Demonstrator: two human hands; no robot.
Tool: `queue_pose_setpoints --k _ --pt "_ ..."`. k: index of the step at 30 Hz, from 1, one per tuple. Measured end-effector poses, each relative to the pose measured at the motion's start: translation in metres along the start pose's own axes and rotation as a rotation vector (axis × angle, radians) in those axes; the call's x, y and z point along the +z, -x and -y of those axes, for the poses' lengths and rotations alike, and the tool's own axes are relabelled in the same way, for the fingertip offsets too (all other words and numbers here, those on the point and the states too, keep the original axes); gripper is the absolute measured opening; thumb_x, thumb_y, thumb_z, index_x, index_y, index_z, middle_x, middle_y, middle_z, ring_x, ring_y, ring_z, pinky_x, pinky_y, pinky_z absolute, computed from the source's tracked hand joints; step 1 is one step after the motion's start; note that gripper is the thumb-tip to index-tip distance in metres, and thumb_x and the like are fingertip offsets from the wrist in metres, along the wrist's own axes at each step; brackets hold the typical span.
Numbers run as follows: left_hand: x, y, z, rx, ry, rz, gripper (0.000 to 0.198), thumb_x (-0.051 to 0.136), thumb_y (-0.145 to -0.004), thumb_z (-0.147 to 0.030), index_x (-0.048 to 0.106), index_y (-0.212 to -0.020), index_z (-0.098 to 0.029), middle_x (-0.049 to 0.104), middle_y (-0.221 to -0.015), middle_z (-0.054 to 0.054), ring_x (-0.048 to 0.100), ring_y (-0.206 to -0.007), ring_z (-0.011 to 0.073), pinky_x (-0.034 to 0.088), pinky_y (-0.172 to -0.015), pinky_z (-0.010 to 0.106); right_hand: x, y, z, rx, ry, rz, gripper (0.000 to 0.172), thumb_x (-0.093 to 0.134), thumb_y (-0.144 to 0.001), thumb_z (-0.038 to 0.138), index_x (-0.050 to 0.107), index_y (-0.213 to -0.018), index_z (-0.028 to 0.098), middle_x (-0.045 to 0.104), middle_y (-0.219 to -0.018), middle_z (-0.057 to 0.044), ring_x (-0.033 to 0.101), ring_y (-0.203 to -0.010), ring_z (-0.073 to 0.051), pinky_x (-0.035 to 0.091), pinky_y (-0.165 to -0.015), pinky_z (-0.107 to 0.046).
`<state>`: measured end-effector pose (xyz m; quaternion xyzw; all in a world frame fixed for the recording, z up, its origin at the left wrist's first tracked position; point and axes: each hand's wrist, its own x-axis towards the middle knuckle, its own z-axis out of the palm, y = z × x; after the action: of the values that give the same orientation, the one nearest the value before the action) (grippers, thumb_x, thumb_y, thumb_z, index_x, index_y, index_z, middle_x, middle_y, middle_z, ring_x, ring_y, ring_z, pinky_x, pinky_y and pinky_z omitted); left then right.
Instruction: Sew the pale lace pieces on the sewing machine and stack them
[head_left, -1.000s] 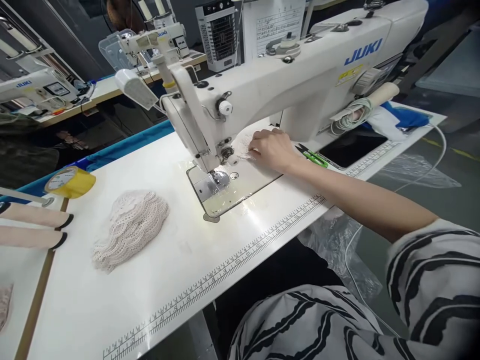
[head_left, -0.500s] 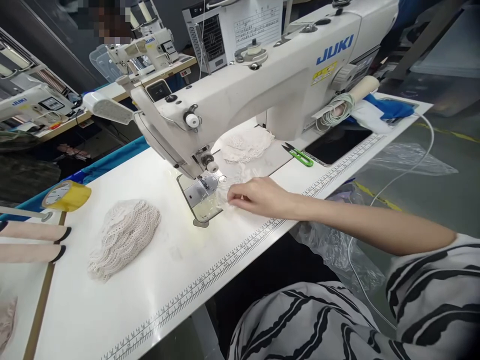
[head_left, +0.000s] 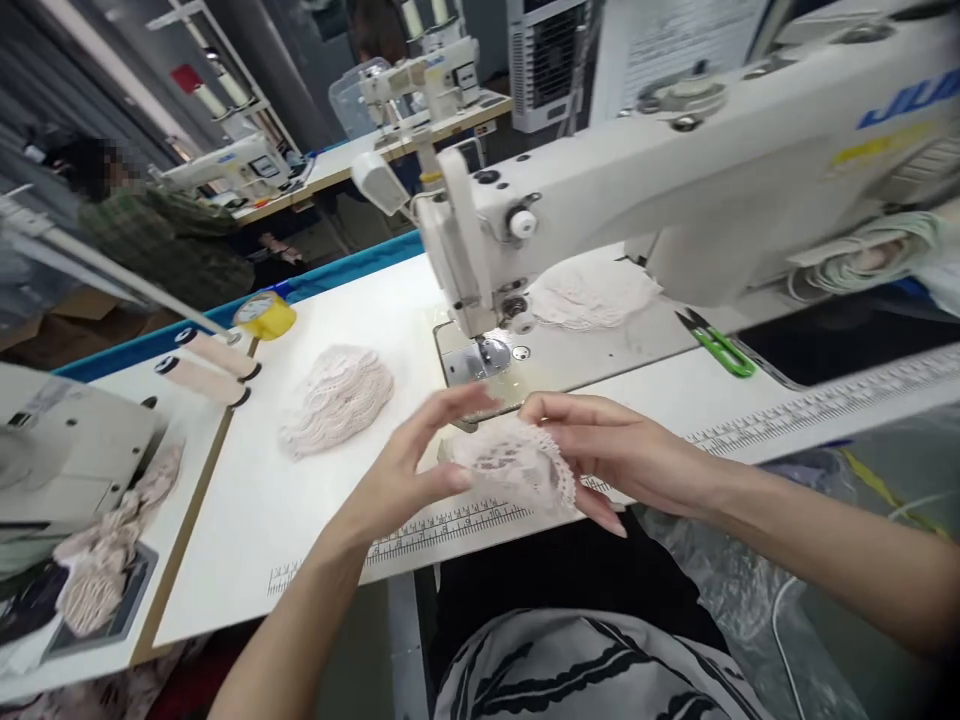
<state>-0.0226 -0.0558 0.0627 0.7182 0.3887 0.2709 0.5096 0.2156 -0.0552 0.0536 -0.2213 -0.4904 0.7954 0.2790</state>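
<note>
A piece of pale pink lace [head_left: 514, 465] hangs between my two hands over the table's front edge. My right hand [head_left: 592, 440] grips its right side, with the fingers behind the scalloped edge. At the lace's left side, my left hand [head_left: 420, 465] has its thumb and fingers spread apart. Just beyond, the sewing machine's needle area [head_left: 484, 355] has nothing of the lace under it. One lace pile [head_left: 341, 395] lies left of the machine, and another [head_left: 592, 290] rests on the bed behind the needle.
Green snips [head_left: 724, 350] lie right of the machine bed, near a dark panel. Yellow tape [head_left: 265, 315] and two thread cones [head_left: 210, 370] stand at the left. A person in a plaid shirt [head_left: 161, 240] sits at the back left.
My left hand has come into view. My right hand has drawn a lace piece from beside the needle toward the front edge. The view has shifted left.
</note>
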Motion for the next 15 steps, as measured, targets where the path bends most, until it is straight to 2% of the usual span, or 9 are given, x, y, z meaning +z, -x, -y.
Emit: queue_pose_setpoints --k 3,5,7,9,10,12,13,15 --pt "0.003 -0.002 0.005 -0.198 0.258 0.108 0.040 0.075 -0.077 -0.045 0.066 -0.104 -0.018 0.068 -0.107 0.007 0.062 -0.106 0.0242 0.050 -0.090 0.034 -0.001 0.008 -0.001 0.007 -0.102 -0.126 0.019 0.052 -0.094 0.037 0.052 -0.100 0.020 0.061 -0.068 0.003 0.048 -0.034 -0.006 0.031 -0.034 -0.019" --pt "0.004 -0.008 0.010 -0.294 0.340 0.036 0.029 0.072 -0.080 -0.040 0.065 -0.095 -0.016 0.068 -0.096 0.005 0.064 -0.094 0.0196 0.050 -0.083 0.031 -0.009 0.016 -0.004 0.049 -0.039 -0.195 0.020 0.050 -0.096 0.040 0.052 -0.100 0.020 0.057 -0.062 0.005 0.045 -0.034 -0.006 0.033 -0.037 -0.020" --pt "0.004 -0.016 0.016 -0.312 0.284 -0.070 0.024 0.069 -0.083 -0.038 0.061 -0.089 -0.017 0.065 -0.086 0.002 0.062 -0.081 0.0150 0.048 -0.073 0.027 -0.020 0.022 -0.007 0.136 0.171 -0.211 0.022 0.049 -0.097 0.042 0.053 -0.095 0.020 0.052 -0.051 0.006 0.046 -0.037 -0.008 0.039 -0.044 -0.022" --pt "0.003 -0.024 0.022 -0.299 0.103 -0.106 0.021 0.067 -0.083 -0.037 0.058 -0.084 -0.017 0.059 -0.079 -0.001 0.056 -0.073 0.0128 0.043 -0.064 0.024 -0.031 0.024 -0.005 0.178 0.445 -0.257 0.023 0.054 -0.094 0.044 0.055 -0.092 0.020 0.052 -0.048 0.005 0.048 -0.041 -0.010 0.040 -0.046 -0.023" --pt "0.002 -0.028 0.024 -0.285 0.002 -0.094 0.020 0.066 -0.083 -0.036 0.058 -0.082 -0.017 0.057 -0.078 -0.002 0.054 -0.071 0.0125 0.040 -0.062 0.024 -0.036 0.021 -0.003 0.158 0.561 -0.308 0.024 0.057 -0.092 0.044 0.057 -0.093 0.021 0.056 -0.052 0.004 0.049 -0.043 -0.010 0.041 -0.046 -0.024" --pt "-0.001 -0.035 0.028 -0.248 -0.149 -0.037 0.016 0.063 -0.084 -0.033 0.059 -0.085 -0.018 0.056 -0.079 -0.002 0.051 -0.071 0.0124 0.037 -0.060 0.024 -0.041 0.009 0.003 0.084 0.695 -0.386 0.029 0.064 -0.087 0.045 0.059 -0.102 0.021 0.067 -0.075 -0.002 0.053 -0.048 -0.009 0.041 -0.045 -0.024" --pt "-0.002 -0.039 0.029 -0.226 -0.186 -0.003 0.014 0.062 -0.085 -0.032 0.059 -0.088 -0.019 0.056 -0.080 -0.002 0.050 -0.071 0.0123 0.037 -0.060 0.024 -0.042 0.000 0.006 0.070 0.720 -0.373 0.035 0.066 -0.085 0.046 0.058 -0.109 0.022 0.069 -0.087 -0.004 0.054 -0.048 -0.009 0.038 -0.041 -0.023" --pt "-0.005 -0.045 0.029 -0.177 -0.215 0.057 0.013 0.062 -0.085 -0.030 0.059 -0.093 -0.020 0.054 -0.079 -0.003 0.049 -0.069 0.0114 0.035 -0.058 0.023 -0.045 -0.022 0.011 0.114 0.747 -0.243 0.046 0.071 -0.080 0.042 0.055 -0.118 0.022 0.068 -0.103 -0.007 0.054 -0.048 -0.007 0.041 -0.042 -0.023"
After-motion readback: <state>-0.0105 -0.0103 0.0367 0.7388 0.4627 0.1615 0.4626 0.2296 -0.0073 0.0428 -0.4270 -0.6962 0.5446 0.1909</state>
